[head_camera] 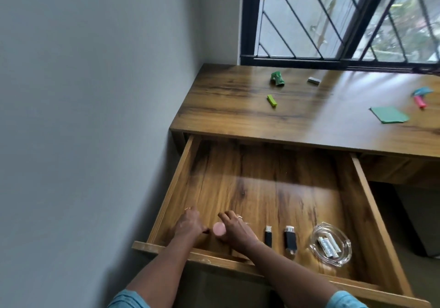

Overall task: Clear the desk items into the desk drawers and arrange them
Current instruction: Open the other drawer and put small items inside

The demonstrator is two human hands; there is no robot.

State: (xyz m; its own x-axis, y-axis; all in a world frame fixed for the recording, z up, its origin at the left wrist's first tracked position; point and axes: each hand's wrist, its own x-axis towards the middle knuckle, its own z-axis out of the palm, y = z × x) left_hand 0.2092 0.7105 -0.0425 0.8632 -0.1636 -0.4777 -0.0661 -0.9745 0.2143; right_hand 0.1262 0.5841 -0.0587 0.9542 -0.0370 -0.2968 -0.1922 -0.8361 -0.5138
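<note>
— Where are the hands?

— Both are down in the open drawer (pixel 166 203), at its front left corner. The right hand (pixel 234 231) curls round a pink round thing (pixel 219 228), with thumb and fingers wrapped against its side and the forefinger lifted.

— And the left hand?

— The left hand (pixel 190 223) lies back-up just beside it, nearer the drawer's left wall. Its fingers are bent down toward the drawer floor and the thumb reaches at the pink round thing. I cannot tell whether it pinches anything.

— What else lies in the drawer?

— Along the front, to the right of the hands, there's a thin black USB stick (pixel 268 235), then a thicker black stick (pixel 291 238). Nearest the drawer's right wall is a glass ashtray (pixel 316 248) with white batteries (pixel 328 246) lying in it.

— Outside the drawer?

— The desk top (pixel 238 107) lies beyond the drawer's back. A lime green bar (pixel 272 100) sits there, and farther back a crumpled green thing (pixel 277 78) and a grey eraser (pixel 313 80). Off past the drawer's right side are a green paper pad (pixel 389 115), a pink marker (pixel 419 102) and a teal scrap (pixel 422 91) touching the marker.
</note>
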